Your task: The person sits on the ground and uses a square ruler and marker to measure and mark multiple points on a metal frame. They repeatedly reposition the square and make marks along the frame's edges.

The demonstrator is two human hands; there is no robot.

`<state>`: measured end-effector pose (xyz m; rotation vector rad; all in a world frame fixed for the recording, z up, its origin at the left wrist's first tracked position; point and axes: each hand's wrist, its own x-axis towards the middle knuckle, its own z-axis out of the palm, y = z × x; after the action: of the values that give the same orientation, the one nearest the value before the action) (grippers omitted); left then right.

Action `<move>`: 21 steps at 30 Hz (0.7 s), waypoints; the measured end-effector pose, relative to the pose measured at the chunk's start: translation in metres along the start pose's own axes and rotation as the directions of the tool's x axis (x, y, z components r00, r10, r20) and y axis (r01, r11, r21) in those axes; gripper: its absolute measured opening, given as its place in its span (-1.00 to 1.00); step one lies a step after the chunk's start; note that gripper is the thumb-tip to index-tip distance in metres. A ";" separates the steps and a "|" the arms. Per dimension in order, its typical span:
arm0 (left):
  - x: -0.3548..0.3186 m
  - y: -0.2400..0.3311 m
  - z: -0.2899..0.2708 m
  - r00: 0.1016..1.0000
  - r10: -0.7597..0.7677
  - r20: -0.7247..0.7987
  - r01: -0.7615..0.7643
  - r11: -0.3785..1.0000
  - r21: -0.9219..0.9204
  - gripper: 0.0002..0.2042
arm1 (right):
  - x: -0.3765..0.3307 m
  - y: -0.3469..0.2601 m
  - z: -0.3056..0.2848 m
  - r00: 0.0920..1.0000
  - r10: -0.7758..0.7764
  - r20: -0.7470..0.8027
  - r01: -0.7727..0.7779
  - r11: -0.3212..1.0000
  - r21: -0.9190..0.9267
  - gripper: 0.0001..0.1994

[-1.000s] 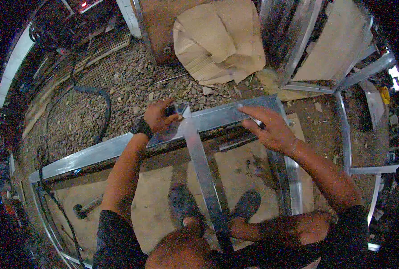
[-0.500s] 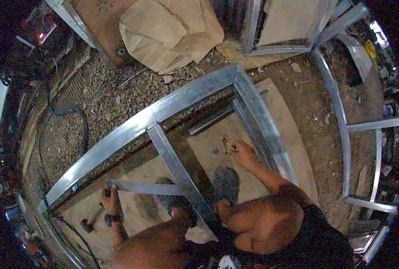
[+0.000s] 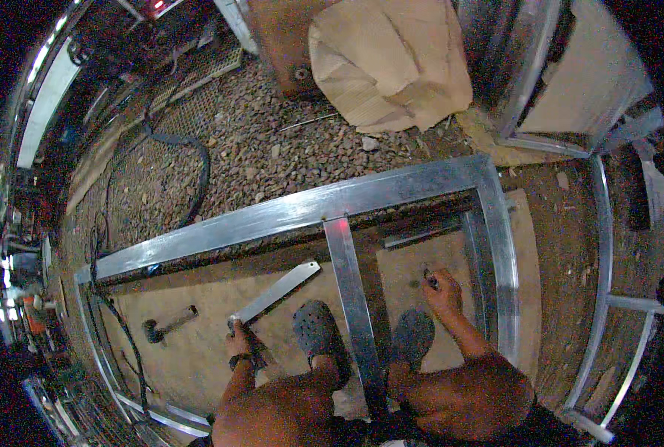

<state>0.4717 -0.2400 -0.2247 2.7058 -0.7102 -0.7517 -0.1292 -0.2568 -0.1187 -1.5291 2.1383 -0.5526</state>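
My left hand (image 3: 239, 344), with a dark band on its wrist, grips one end of a flat silver metal blade (image 3: 280, 290). A small hole shows at the blade's far tip, which points toward the crossbar (image 3: 353, 298) of a metal frame. My right hand (image 3: 444, 296) is closed on a small dark object, too small to name, above the board inside the frame's right section. Around both hands runs the frame of square metal tube (image 3: 295, 208). A hammer (image 3: 169, 325) lies on the board to the left of my left hand.
Board sheets (image 3: 198, 357) lie under the frame and my clog-shod feet (image 3: 317, 328). Gravel (image 3: 250, 149) and a black cable (image 3: 201, 175) are beyond it. Crumpled brown paper (image 3: 391, 67) stands at the back. Another metal frame (image 3: 604, 223) lies at the right.
The view has shifted, so the scene sits farther right and lower. The blade, level and reaching the crossbar before, now slants up and stands apart from it. My right hand keeps its small object.
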 end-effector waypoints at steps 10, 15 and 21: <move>-0.005 0.021 -0.015 0.936 0.340 -0.092 -0.323 0.933 0.160 -0.28 | 0.186 -0.135 -0.072 0.547 -0.751 0.369 0.811 0.584 -0.013 -0.85; -0.088 0.204 -0.026 0.563 0.825 -0.052 -0.822 0.565 0.069 -0.45 | 0.232 -0.152 -0.052 0.446 -0.768 0.460 0.859 0.511 0.020 -0.84; -0.154 0.365 0.028 -0.024 0.984 0.179 -0.990 0.002 -0.143 -0.32 | 0.231 -0.122 -0.038 0.607 -0.736 0.298 0.745 0.658 0.108 -0.67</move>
<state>0.1994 -0.4746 -0.0554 1.2344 -2.3212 -0.5413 -0.1222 -0.5116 -0.0485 -2.3379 1.1860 -0.4762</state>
